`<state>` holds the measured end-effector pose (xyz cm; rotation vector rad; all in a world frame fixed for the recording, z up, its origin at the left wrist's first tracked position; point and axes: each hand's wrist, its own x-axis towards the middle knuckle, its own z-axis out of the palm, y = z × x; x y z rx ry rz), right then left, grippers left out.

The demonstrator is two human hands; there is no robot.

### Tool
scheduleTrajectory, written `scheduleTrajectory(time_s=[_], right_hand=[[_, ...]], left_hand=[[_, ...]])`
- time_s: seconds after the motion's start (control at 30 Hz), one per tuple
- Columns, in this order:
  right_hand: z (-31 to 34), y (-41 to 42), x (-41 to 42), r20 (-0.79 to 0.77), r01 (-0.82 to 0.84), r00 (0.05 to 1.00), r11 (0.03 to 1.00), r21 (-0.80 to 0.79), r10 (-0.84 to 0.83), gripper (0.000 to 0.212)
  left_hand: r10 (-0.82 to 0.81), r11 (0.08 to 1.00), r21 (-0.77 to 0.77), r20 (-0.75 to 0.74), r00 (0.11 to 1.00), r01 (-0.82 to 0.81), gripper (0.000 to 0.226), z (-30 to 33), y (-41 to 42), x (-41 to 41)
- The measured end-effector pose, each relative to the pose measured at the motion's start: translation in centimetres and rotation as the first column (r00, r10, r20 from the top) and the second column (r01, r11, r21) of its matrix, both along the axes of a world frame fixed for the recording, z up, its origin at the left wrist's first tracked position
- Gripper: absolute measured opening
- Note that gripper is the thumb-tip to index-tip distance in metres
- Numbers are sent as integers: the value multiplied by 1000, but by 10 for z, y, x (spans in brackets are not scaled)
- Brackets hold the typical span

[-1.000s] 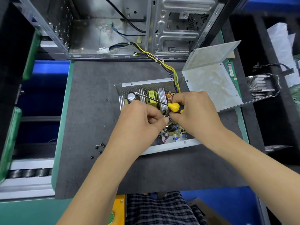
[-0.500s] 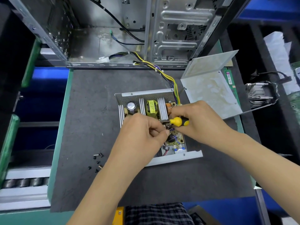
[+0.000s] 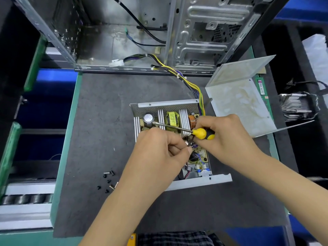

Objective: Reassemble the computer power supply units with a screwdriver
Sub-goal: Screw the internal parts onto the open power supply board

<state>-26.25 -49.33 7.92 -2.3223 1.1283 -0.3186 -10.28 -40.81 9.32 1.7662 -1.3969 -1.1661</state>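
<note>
The open PSU (image 3: 170, 137) sits mid-mat, cover (image 3: 237, 98) just beside it to the right. My right hand (image 3: 229, 139) grips the screwdriver (image 3: 200, 133), shaft lying across the heatsinks; my left hand (image 3: 159, 153) pinches something small, probably a screw, though my fingers hide it. The steel shell looks stiff and safe to hold by its edges; the board seems fragile. About 8 screws (image 3: 108, 181) lie left of it.
</note>
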Motion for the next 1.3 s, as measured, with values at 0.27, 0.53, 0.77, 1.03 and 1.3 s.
scheduleTrajectory(time_s=[0.27, 0.53, 0.77, 1.03, 1.3], right_hand=[[-6, 8, 7, 3, 133, 991, 990, -50, -133, 25], [-6, 1, 1, -21, 5, 1000, 999, -44, -6, 12], [6, -16, 3, -164, -172, 972, 985, -23, 166, 13], [11, -28, 7, -314, -287, 910, 958, -2, 272, 8], [22, -33, -4, -253, -377, 892, 925, 34, 373, 11]], left_hand=[[30, 999, -14, 33, 999, -30, 19, -1, -1, 0], [87, 996, -32, 99, 991, -84, 17, 1, -1, -5], [206, 978, -85, 203, 957, -193, 17, 4, -5, -15], [213, 977, -61, 208, 955, -205, 16, 6, -5, -16], [174, 984, -54, 110, 979, -169, 34, 14, 2, -15]])
